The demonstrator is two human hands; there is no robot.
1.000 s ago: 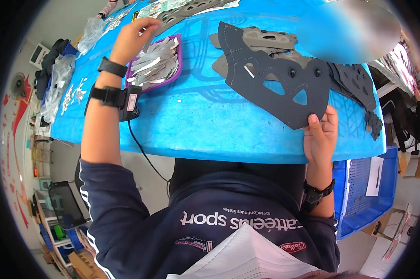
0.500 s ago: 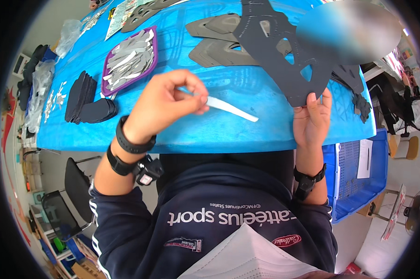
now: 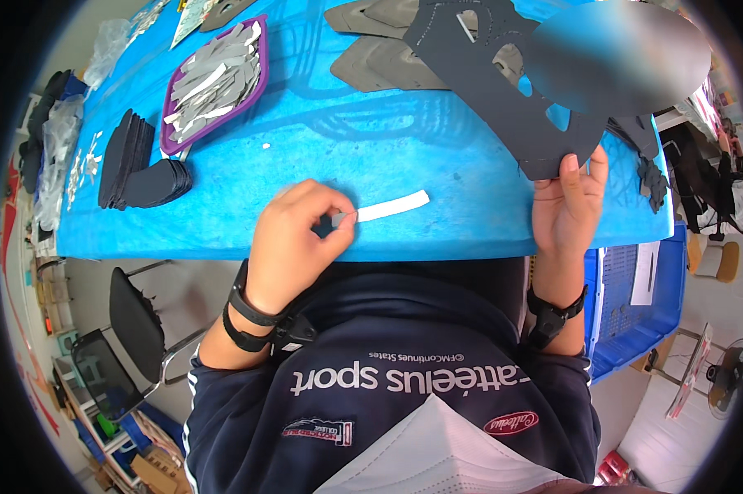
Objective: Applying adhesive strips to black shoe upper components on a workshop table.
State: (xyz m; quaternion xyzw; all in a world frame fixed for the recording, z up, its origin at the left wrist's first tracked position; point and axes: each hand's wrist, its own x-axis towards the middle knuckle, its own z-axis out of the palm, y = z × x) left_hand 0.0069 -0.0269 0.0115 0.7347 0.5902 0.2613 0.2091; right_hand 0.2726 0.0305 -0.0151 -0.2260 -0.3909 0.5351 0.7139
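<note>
My left hand (image 3: 299, 232) is closed in a pinch on one end of a narrow white strip (image 3: 394, 206). Grey shows at the pinched end, and the free end points right over the blue table. My right hand (image 3: 567, 206) grips the near edge of a large dark grey panel (image 3: 478, 99) between thumb and fingers. Cut-out openings and lines of small stitch-like marks run through this flat, shaped sheet. Its far right part is hidden by a blurred patch. The strip and the panel are apart.
Grey and white strips fill a purple-rimmed basket (image 3: 167, 123) at the left. Beside it stand stacked black pieces (image 3: 129, 160). Shaped grey panels (image 3: 388, 62) lie behind my panel, with small dark scraps (image 3: 653, 183) at the right. A blue crate (image 3: 635, 329) sits below the table's right edge.
My left hand has come nearer to the table's front edge with the strip, whose free end has swung from slanting down to slanting up. My right hand keeps its grip on the panel.
</note>
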